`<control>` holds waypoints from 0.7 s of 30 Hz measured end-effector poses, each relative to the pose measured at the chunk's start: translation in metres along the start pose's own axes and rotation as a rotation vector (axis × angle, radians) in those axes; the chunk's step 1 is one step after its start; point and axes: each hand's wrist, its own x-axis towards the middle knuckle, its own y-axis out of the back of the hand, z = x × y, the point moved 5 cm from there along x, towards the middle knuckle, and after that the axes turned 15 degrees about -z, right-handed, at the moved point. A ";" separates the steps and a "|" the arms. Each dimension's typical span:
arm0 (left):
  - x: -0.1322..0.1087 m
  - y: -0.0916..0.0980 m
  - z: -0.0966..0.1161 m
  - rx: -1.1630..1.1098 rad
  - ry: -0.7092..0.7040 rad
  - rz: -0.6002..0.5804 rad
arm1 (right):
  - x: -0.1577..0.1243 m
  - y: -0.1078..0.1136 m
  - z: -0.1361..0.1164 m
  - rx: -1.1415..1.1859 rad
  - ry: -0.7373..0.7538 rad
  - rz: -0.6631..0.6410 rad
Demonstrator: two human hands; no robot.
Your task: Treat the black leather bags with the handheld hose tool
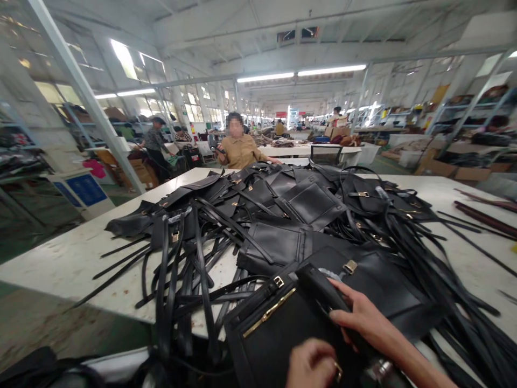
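A black leather bag (266,339) with a gold bar clasp lies at the near edge of the white table (72,258), right under my hands. My right hand (363,320) is closed round a long black tool (319,288) that rests across the bag's top; a metal end of the tool shows near my wrist. My left hand (311,364) is curled in a pinch low on the bag front, with a small gold-coloured piece (338,371) at its fingertips. I cannot tell what that piece is.
A big heap of black bags and loose straps (283,215) covers the table's middle, and straps hang over the near edge. A person in a tan shirt (241,151) sits at the far side. Another person (155,143) stands at the left. Shelves and cartons (456,167) line the right.
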 end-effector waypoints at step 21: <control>0.128 0.077 0.115 0.417 -0.120 0.028 | 0.018 0.027 -0.009 0.163 0.101 -0.020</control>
